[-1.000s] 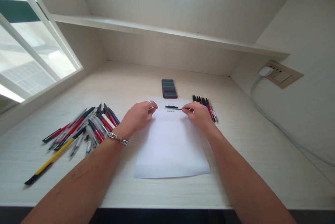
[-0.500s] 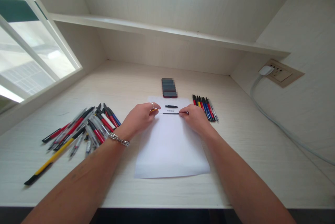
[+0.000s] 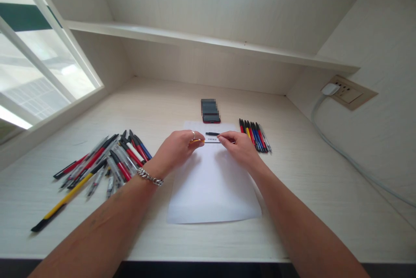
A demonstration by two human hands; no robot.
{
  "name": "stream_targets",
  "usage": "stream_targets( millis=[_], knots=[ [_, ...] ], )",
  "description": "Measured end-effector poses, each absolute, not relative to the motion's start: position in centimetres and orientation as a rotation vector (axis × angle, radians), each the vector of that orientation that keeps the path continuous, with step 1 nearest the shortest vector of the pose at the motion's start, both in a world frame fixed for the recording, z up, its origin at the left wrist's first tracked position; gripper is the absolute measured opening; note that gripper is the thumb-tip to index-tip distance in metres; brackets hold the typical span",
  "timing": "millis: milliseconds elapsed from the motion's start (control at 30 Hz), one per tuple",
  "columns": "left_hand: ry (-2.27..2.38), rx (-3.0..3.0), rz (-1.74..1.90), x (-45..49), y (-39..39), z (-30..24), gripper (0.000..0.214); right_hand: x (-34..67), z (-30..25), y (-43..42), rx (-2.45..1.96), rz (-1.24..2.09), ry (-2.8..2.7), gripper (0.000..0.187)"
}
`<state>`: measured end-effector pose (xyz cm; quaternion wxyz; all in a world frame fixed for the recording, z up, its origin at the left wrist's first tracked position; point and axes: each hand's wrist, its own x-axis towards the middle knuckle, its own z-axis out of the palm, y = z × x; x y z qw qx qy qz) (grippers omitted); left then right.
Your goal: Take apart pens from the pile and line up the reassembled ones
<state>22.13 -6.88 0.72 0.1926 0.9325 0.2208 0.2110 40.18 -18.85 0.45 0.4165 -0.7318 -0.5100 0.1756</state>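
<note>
Over the upper part of a white sheet of paper [image 3: 214,191], my left hand [image 3: 177,148] pinches a yellow pen barrel [image 3: 196,141], mostly hidden by the fingers. My right hand [image 3: 238,145] grips a thin dark pen refill [image 3: 212,142] between thumb and fingertips. The refill lies level, its left end at the barrel's open end; whether it is inside, I cannot tell. Just beyond the fingers, a short black pen part [image 3: 212,133] rests on the paper beside a small printed mark [image 3: 212,139].
A loose pile of pens [image 3: 107,161] lies left, with a long yellow-and-black pen [image 3: 69,192] in front. Several pens stand in a neat row [image 3: 255,135] at right. A dark, pixelated phone-like object [image 3: 210,111] lies behind the paper. A cable [image 3: 344,154] runs from the wall socket [image 3: 352,92].
My hands have come closer together. The gap between the yellow barrel and the refill has closed, and less of the refill shows between my hands.
</note>
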Motion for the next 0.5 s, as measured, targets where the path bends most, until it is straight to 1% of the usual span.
stream_targets(
  millis=[100, 200, 333, 500],
  knots=[
    [0.532, 2.765, 0.642, 22.4, -7.8, 1.3, 0.025, 38.5, 0.7, -18.8, -1.597, 0.889, -1.009, 0.026],
    [0.480, 2.875, 0.622, 22.6, -8.6, 1.9, 0.023, 37.6, 0.4, -18.7, -1.362, 1.180, -0.762, 0.025],
    [0.513, 2.918, 0.594, 22.6, -9.2, 2.4, 0.019, 37.7, -0.3, -18.6, -1.193, 1.365, -0.630, 0.019],
    [0.497, 2.980, 0.553, 22.6, -9.8, 2.9, 0.023, 37.9, -0.5, -18.6, -1.118, 1.462, -0.639, 0.014]
  ],
)
